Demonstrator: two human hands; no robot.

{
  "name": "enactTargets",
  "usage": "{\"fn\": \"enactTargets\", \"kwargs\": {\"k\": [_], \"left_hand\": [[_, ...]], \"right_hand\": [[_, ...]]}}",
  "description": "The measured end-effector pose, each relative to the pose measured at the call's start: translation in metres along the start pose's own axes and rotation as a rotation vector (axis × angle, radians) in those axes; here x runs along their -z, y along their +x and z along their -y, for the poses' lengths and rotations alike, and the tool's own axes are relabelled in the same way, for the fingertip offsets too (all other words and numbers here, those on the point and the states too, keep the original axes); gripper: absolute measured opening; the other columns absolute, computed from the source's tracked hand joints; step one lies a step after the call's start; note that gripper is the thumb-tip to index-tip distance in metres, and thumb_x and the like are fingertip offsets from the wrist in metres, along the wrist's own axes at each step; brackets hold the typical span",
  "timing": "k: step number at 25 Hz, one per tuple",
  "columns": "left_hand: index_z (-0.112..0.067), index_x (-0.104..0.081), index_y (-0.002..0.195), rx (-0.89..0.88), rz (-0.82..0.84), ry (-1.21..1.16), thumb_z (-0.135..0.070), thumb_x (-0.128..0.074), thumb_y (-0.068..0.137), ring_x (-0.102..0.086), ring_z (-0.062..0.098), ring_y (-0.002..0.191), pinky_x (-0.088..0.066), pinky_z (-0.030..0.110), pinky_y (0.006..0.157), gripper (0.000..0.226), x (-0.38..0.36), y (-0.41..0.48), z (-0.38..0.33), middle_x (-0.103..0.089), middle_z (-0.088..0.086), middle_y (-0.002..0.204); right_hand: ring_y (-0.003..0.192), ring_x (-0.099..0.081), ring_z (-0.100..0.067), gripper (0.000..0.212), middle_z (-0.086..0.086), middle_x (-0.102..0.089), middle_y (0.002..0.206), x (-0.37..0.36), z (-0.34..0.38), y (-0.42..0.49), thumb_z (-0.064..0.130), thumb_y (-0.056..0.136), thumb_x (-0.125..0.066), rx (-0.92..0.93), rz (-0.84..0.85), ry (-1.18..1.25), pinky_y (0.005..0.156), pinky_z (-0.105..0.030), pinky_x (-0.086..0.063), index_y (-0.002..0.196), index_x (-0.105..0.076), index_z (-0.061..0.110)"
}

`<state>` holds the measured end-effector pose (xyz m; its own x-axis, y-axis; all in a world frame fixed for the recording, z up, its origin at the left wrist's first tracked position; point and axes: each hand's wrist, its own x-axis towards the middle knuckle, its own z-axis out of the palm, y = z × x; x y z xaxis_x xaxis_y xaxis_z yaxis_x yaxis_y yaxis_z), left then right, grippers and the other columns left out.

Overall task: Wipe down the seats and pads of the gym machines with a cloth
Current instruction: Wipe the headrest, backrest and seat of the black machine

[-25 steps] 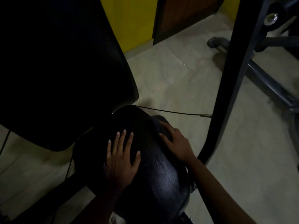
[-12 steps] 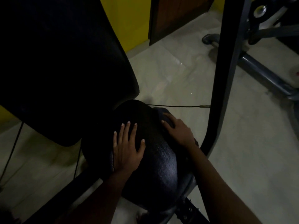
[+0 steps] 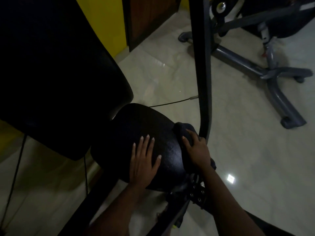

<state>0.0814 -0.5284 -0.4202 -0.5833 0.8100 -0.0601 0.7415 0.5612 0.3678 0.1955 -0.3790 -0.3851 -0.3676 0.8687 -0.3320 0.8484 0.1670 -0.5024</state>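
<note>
A black padded seat (image 3: 136, 126) of a gym machine fills the lower middle, below a large black back pad (image 3: 56, 65). My left hand (image 3: 144, 160) lies flat on the seat's near part with its fingers spread. My right hand (image 3: 197, 150) presses a dark cloth (image 3: 181, 129) against the seat's right edge, fingers bent over the cloth. Part of the cloth is hidden under that hand.
A black curved frame bar (image 3: 202, 74) rises just right of the seat. A thin cable (image 3: 170, 103) runs to it. Another machine's grey floor legs (image 3: 255, 68) stand at the upper right. Yellow wall (image 3: 105, 23) and brown door (image 3: 150, 17) lie behind. Pale tiled floor (image 3: 255, 159).
My view has shifted, so the seat sits further right. My right hand has slid with the cloth toward the seat's right edge. My left hand stays flat on the seat.
</note>
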Motion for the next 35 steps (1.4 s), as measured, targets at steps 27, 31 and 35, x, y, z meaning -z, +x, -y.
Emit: {"fn": "enactTargets", "kwargs": {"k": [27, 31, 35], "left_hand": [[-0.010, -0.038, 0.140, 0.857, -0.443, -1.024, -0.011, -0.043, 0.097, -0.037, 0.016, 0.131, -0.034, 0.024, 0.099, 0.043, -0.004, -0.114, -0.035, -0.035, 0.008, 0.145], [-0.012, -0.034, 0.143, 1.097, -0.565, -1.119, -0.019, -0.039, 0.098, -0.038, 0.019, 0.132, -0.034, 0.024, 0.097, 0.046, 0.000, -0.108, -0.033, -0.034, 0.009, 0.147], [-0.017, -0.034, 0.143, 1.257, -0.739, -1.253, -0.028, -0.041, 0.098, -0.039, 0.024, 0.134, -0.036, 0.042, 0.109, 0.047, -0.005, -0.101, -0.017, -0.036, 0.009, 0.148]], "right_hand": [[0.133, -0.033, -0.033, 0.068, -0.011, -0.028, 0.149, -0.026, -0.003, -0.060, 0.055, 0.075, -0.054, 1.450, 0.158, -0.896, 0.104, -0.057, -0.028, 0.139, -0.034, 0.041], [0.136, -0.033, -0.033, 0.065, -0.008, -0.032, 0.150, -0.052, 0.054, -0.044, 0.059, 0.069, -0.065, 1.645, 0.475, -1.009, 0.105, -0.058, -0.033, 0.128, -0.051, 0.036], [0.143, -0.010, -0.030, 0.057, -0.005, -0.014, 0.156, -0.091, 0.109, -0.039, 0.055, 0.083, -0.052, 1.733, 0.630, -1.030, 0.111, -0.051, -0.014, 0.133, -0.046, 0.029]]}}
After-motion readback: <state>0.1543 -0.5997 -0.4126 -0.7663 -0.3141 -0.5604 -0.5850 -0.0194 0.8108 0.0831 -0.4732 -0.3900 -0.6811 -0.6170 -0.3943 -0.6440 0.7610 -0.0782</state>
